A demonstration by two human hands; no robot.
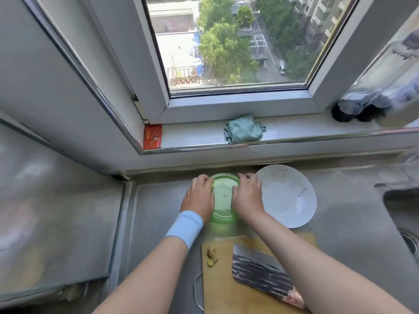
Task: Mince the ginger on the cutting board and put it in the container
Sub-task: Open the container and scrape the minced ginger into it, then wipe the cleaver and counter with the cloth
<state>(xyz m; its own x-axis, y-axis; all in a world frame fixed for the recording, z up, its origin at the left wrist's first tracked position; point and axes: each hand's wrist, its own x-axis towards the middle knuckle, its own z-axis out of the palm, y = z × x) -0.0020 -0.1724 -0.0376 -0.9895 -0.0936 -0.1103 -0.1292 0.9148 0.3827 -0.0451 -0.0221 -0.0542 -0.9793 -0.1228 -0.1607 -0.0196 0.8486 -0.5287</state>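
Note:
A round green translucent container [223,196] with a lid stands on the steel counter below the window. My left hand [198,197] grips its left side and my right hand [247,196] grips its right side, fingers curled over the rim. Nearer to me lies a wooden cutting board [226,288]. On its left part sit small pieces of ginger [212,256]. A cleaver [260,268] with a dark patterned blade lies flat on the board, partly under my right forearm.
A white plate [288,196] sits just right of the container. A sink [405,223] opens at the far right. On the window sill lie a teal cloth [242,129] and a red packet [152,136]. A raised steel surface [56,211] stands at the left.

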